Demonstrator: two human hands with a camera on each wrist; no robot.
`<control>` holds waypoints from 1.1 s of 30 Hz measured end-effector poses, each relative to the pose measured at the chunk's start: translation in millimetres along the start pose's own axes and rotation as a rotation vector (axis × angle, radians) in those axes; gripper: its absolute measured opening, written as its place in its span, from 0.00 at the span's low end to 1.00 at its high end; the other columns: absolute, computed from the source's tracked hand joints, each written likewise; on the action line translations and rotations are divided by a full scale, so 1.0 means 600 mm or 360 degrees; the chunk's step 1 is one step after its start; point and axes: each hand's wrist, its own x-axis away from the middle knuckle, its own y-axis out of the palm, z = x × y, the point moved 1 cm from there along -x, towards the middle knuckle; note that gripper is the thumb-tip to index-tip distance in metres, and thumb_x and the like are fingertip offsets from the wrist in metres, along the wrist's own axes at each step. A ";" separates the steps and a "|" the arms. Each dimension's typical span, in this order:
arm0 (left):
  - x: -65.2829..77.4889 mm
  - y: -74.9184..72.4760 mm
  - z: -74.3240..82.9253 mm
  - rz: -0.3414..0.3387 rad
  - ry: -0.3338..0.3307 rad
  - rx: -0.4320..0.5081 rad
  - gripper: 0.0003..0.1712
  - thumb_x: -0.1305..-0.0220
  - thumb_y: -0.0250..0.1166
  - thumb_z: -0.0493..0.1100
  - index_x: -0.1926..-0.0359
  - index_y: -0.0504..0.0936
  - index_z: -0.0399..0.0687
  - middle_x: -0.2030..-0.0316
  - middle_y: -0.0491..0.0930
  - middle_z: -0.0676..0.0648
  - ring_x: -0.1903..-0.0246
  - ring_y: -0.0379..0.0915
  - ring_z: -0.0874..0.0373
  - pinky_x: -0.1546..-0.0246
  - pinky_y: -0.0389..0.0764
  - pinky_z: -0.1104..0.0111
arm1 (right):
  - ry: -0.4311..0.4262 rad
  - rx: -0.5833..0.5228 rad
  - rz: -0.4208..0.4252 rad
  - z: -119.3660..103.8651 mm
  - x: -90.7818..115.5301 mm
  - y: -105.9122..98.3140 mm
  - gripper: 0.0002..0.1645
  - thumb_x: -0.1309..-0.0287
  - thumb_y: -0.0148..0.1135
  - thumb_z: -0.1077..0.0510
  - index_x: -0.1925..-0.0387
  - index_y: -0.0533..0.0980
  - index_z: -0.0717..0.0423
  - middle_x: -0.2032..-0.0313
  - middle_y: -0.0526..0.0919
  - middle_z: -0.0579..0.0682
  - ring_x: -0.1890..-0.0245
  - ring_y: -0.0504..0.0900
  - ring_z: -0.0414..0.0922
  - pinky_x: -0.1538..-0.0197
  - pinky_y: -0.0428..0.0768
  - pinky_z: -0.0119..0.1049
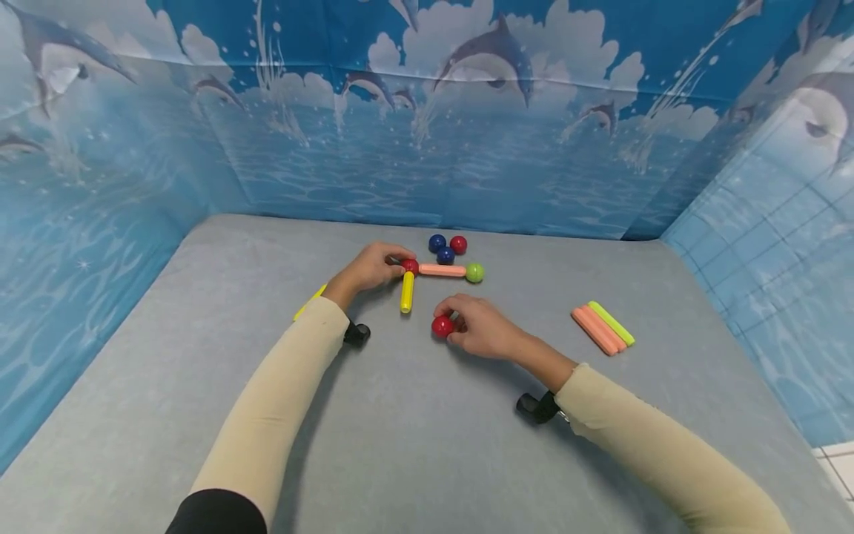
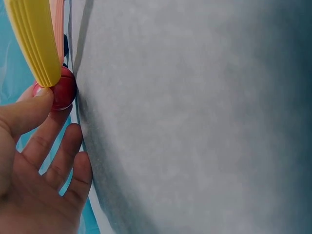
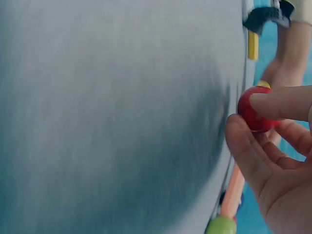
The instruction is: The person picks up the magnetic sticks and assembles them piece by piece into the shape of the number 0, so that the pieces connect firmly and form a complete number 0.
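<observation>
My left hand [image 1: 376,267] pinches a red ball [image 2: 64,90] between thumb and fingers. From that ball a yellow stick [image 1: 407,293] extends toward me, and an orange stick [image 1: 442,271] runs right to a green ball [image 1: 474,272]. In the head view my right hand [image 1: 485,326] holds a second red ball [image 1: 442,326], low over or on the table, a little right of the yellow stick's near end. The right wrist view shows this red ball [image 3: 256,109] between thumb and fingertips.
Two blue balls [image 1: 437,242] and another red ball [image 1: 458,244] sit behind the orange stick. Orange and yellow-green sticks [image 1: 602,328] lie together at right. Another yellow stick [image 1: 310,302] is partly hidden by the left forearm on the grey table [image 1: 400,445].
</observation>
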 end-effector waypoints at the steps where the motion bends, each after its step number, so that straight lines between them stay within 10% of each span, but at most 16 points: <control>1: 0.000 0.000 0.000 0.0002 0.0008 0.0000 0.21 0.30 0.59 0.38 0.39 0.80 0.56 0.37 0.76 0.47 0.37 0.69 0.45 0.37 0.75 0.54 | -0.0011 0.0006 -0.0006 -0.003 -0.002 0.005 0.20 0.44 0.68 0.64 0.49 0.77 0.55 0.52 0.82 0.50 0.59 0.80 0.43 0.52 0.82 0.39; 33: -0.003 0.002 -0.005 0.0015 0.0046 0.0064 0.21 0.31 0.60 0.37 0.40 0.81 0.53 0.39 0.79 0.45 0.38 0.71 0.44 0.39 0.76 0.54 | -0.0004 -0.0234 0.0180 -0.044 -0.045 0.049 0.17 0.50 0.75 0.63 0.58 0.79 0.57 0.57 0.85 0.52 0.63 0.84 0.40 0.60 0.83 0.30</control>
